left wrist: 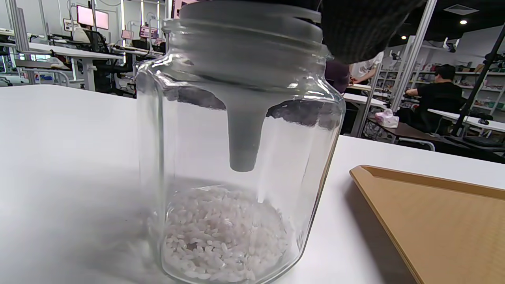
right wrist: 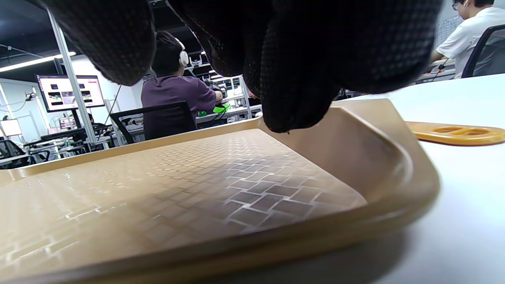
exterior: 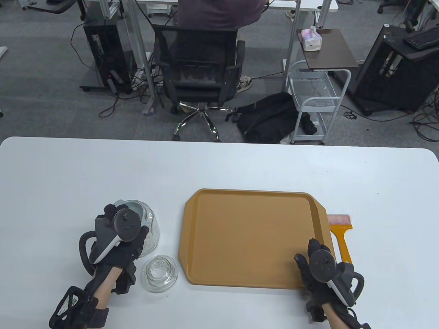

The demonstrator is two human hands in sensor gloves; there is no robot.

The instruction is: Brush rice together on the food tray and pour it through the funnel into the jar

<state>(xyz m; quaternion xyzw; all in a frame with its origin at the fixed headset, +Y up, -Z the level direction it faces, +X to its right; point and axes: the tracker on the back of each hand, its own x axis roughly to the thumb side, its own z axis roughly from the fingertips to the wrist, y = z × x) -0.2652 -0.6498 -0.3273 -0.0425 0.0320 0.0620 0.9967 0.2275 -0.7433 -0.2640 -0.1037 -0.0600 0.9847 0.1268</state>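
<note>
Both hands sit low in the table view: left hand (exterior: 120,240) curls around the jar (exterior: 149,222) at lower left, right hand (exterior: 320,270) rests on the tray (exterior: 247,236) at its lower-right corner; whether its fingers grip cannot be told. Left wrist view: funnel (left wrist: 244,130) seated in the jar's mouth, rice (left wrist: 225,236) at its bottom. Right wrist view: fingertips (right wrist: 300,79) hang over the tray's near corner.

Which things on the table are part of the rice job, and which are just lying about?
Part of the job:
- tray, empty of rice
- jar holding the rice
- funnel in its neck
- brush beside the tray

Lying about:
- glass lid by the jar
- backpack, chair, cart beyond the table
</note>
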